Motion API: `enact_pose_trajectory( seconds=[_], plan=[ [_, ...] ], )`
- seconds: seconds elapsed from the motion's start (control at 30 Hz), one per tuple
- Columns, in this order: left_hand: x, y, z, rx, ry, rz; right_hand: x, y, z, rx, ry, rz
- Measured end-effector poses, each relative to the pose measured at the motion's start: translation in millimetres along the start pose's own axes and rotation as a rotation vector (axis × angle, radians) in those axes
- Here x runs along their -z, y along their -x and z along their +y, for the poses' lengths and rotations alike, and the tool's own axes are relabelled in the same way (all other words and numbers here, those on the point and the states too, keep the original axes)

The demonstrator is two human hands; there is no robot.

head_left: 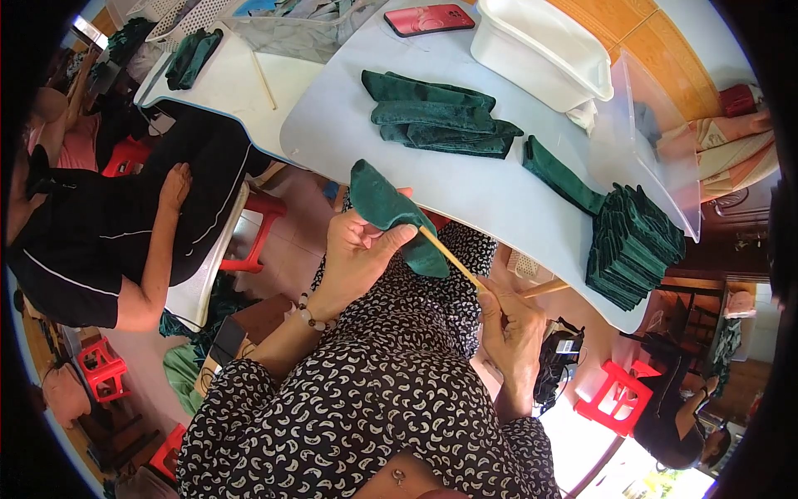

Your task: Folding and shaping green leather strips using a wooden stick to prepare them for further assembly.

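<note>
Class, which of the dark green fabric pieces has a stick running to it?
The green piece in the left hand, met by the stick in the right hand; the stack and other pieces on the pale table show none.

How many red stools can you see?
5: one at upper left, one below the pale table's left end, one far left, one lower left, one lower right. Others may be hidden.

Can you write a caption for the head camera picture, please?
Left hand holds green cloth, right hand grips a thin stick, beside a pale table bearing stacked green pieces.
</note>
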State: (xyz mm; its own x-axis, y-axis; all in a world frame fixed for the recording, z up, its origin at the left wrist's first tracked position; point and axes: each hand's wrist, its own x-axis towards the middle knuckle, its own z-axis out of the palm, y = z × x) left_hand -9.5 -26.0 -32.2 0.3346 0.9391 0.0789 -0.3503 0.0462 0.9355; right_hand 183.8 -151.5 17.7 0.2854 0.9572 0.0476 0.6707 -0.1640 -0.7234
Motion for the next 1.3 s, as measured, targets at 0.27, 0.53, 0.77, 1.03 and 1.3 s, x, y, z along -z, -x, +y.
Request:
enact_pose_trajectory(
  seconds=[0.27, 0.53, 0.77, 1.03, 1.3],
  plan=[
    [-5, 2, 5, 0.057, 0.038, 0.014, 1, 0, -3, 0.015, 0.019, -0.001],
    [-20, 9, 6, 0.197, -0.025, -0.176, -8, -10, -5, 0.055, -0.023, 0.032],
    [-5, 5, 2, 0.101, 0.011, -0.098, 10, 2, 10, 0.009, -0.097, 0.032],
    [-6, 6, -2, -0.006, -0.057, -0.067, 5, 9, 5, -0.022, 0.026, 0.018],
    [-13, 5, -3, -0.146, -0.191, -0.028, 2, 13, 1, -0.113, -0.065, -0.041]
  ],
)
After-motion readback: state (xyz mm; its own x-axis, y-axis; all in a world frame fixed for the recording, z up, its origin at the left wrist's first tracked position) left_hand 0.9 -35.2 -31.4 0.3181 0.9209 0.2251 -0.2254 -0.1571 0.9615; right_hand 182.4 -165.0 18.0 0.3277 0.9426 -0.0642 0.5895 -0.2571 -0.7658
